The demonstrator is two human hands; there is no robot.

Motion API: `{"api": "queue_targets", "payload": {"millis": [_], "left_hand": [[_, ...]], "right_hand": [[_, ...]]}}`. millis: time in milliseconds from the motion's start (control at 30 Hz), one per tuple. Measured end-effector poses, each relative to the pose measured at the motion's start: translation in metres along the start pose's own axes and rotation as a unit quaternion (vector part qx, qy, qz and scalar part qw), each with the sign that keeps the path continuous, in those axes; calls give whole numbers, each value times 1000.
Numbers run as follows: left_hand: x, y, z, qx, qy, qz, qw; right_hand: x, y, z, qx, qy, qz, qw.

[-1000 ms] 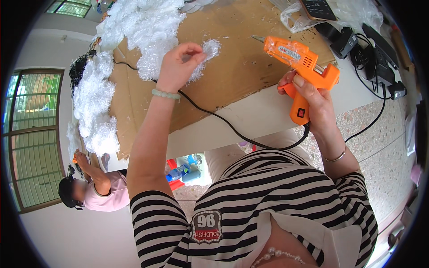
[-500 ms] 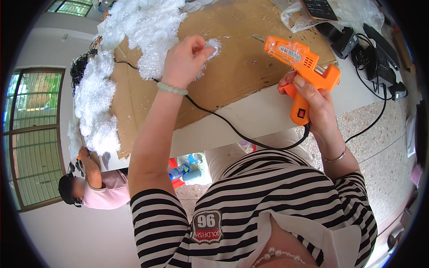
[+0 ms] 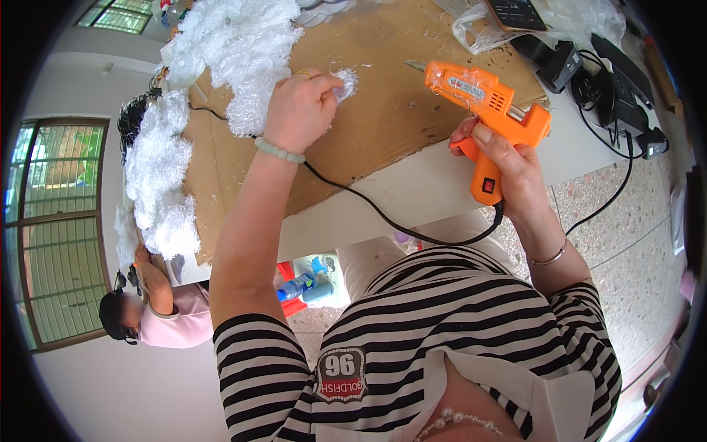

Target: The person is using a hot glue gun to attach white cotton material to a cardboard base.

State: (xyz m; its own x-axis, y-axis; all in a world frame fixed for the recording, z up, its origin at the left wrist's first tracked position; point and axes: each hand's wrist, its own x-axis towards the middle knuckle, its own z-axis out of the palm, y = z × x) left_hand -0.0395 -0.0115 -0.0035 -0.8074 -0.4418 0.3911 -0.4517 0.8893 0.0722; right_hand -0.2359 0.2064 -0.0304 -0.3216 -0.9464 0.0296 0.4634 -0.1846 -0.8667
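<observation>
My right hand (image 3: 508, 158) is wrapped round the handle of an orange hot glue gun (image 3: 490, 103), a finger at its trigger. The gun's metal nozzle points left over the cardboard (image 3: 390, 96), with glossy clear strands clinging to its front. My left hand (image 3: 302, 107) is closed, fingertips pinching a small tuft of white shiny tinsel (image 3: 345, 85) above the cardboard. Part of the tuft is hidden behind the fingers. A large heap of white tinsel pieces (image 3: 228, 44) lies just beyond and left of that hand.
The gun's black cord (image 3: 383, 217) runs across the table's near edge under my left wrist. More white tinsel (image 3: 158, 169) lines the left side. Black adapters and cables (image 3: 615, 88), a phone (image 3: 515, 13) and a plastic bag (image 3: 475, 33) are at right. A person in pink (image 3: 177, 317) sits at left.
My left hand has turned, so its back now shows more and the tuft sits lower behind the fingers. The glue gun has shifted slightly left.
</observation>
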Motion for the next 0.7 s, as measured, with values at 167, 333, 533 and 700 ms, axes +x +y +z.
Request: {"api": "queue_targets", "payload": {"millis": [167, 333, 533, 700], "left_hand": [[0, 1, -3, -129, -10, -133, 983], [1, 1, 2, -14, -4, -27, 1000], [-5, -9, 2, -67, -2, -43, 997], [0, 0, -3, -102, 3, -87, 991]], "right_hand": [[0, 1, -1, -4, 5, 6, 1000], [0, 0, 1, 4, 2, -1, 1000], [0, 0, 1, -3, 8, 7, 1000], [0, -2, 0, -9, 6, 3, 1000]]}}
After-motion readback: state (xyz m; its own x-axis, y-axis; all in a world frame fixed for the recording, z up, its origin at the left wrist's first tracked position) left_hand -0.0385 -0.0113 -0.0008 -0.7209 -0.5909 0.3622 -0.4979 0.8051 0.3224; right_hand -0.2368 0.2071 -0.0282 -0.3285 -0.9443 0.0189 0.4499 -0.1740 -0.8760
